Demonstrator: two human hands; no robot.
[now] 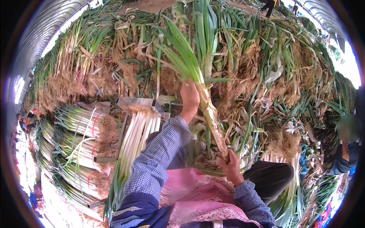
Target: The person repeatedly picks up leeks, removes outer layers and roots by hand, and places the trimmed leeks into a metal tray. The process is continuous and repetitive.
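A thick green onion point(212, 116) slants across the middle of the view, its green leaves up and its lower stalk covered in brown, dirty outer skin. My left hand point(190, 95) grips it just below the leaves. Around its lower end my right hand point(232, 168) is closed; the tip is hidden by the fingers. Left of my left forearm, peeled green onions point(139, 131) with pale stalks lie side by side in a metal frame point(137, 103), roots towards its far end. Loose peelings and leaves point(196, 142) litter the ground below the held stalk.
A long heap of unpeeled green onions point(239, 57) runs across the far side. At left, bundles of peeled green onions point(79, 145) tied with red bands are stacked. More green onions point(285, 159) lie by my right knee point(271, 176). Another person point(346, 155) is at far right.
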